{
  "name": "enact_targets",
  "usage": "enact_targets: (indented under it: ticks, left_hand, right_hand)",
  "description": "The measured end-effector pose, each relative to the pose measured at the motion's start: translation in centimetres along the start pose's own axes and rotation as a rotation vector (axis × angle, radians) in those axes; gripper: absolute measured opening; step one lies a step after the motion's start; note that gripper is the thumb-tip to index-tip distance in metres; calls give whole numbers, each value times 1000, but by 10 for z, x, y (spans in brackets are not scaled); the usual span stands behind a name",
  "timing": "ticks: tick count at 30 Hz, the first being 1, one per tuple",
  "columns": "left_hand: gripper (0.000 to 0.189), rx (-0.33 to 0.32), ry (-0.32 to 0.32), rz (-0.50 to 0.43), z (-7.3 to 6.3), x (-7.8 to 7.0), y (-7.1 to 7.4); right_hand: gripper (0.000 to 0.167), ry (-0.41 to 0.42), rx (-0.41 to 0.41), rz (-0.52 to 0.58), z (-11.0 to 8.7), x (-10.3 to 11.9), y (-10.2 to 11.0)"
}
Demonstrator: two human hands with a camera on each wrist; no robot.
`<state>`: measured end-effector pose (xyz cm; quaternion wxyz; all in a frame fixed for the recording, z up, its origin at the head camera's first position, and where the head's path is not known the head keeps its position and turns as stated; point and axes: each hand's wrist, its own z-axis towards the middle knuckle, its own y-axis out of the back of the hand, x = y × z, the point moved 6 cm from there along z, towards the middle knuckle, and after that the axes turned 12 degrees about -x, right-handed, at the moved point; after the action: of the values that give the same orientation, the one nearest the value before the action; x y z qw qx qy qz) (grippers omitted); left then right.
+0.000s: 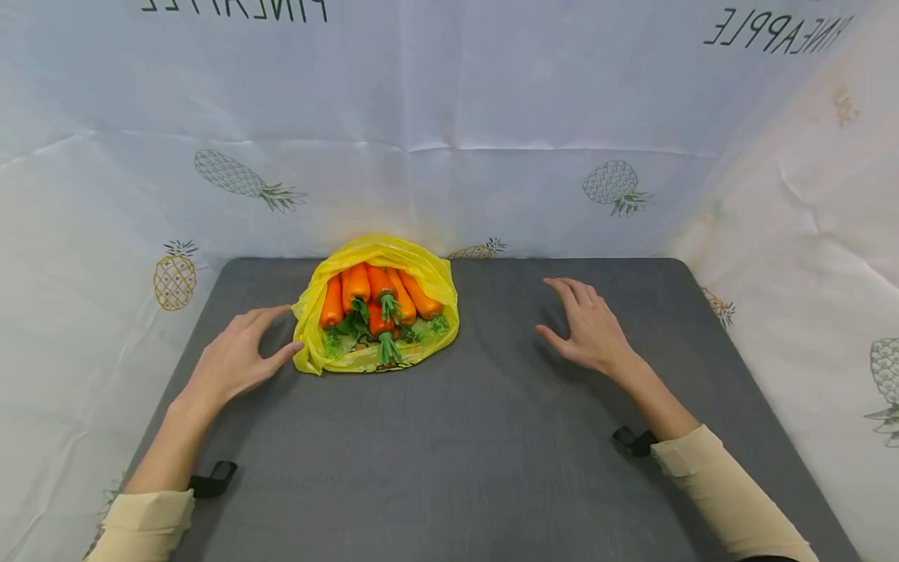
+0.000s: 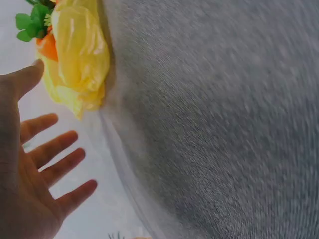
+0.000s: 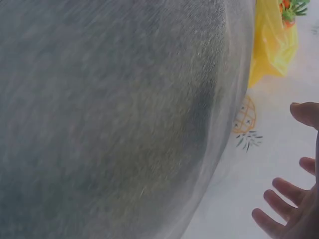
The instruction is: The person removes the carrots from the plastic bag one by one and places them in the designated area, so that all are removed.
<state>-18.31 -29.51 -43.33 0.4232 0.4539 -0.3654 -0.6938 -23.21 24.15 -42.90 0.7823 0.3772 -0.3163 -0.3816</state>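
A yellow plastic bag (image 1: pixel 382 247) sits near the table's back edge, left of the middle, its mouth facing the front. Inside lie several orange carrots (image 1: pixel 357 282) with green tops (image 1: pixel 389 349) and some leafy greens. My left hand (image 1: pixel 237 353) is at the bag's left side, thumb and fingers spread; whether the fingertips touch the plastic I cannot tell. In the left wrist view, the thumb is close to the bag (image 2: pixel 79 50) and the fingers are apart. Well to the right of the bag, my right hand (image 1: pixel 588 326) hovers over the table with fingers extended, holding nothing.
The dark grey table (image 1: pixel 449 460) has rounded back corners. A white cloth (image 1: pixel 492 94) with pineapple prints hangs behind it and along both sides. Dark straps (image 1: pixel 213 478) are on both wrists, just by the beige sleeves (image 1: pixel 151 515).
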Motion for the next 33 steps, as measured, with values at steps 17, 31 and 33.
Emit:
enact_targets:
  ticks: [17, 31, 33]
  left_hand:
    - [51, -16, -14, -173, -1, -19, -5]
    - [47, -83, -32, -209, -7, -19, -8]
    - [45, -91, -30, -225, -8, -19, -8]
  right_hand:
    - [79, -14, 36, 137, 15, 28, -14]
    - [71, -21, 93, 197, 28, 53, -26]
    - [70, -25, 101, 208, 30, 56, -28]
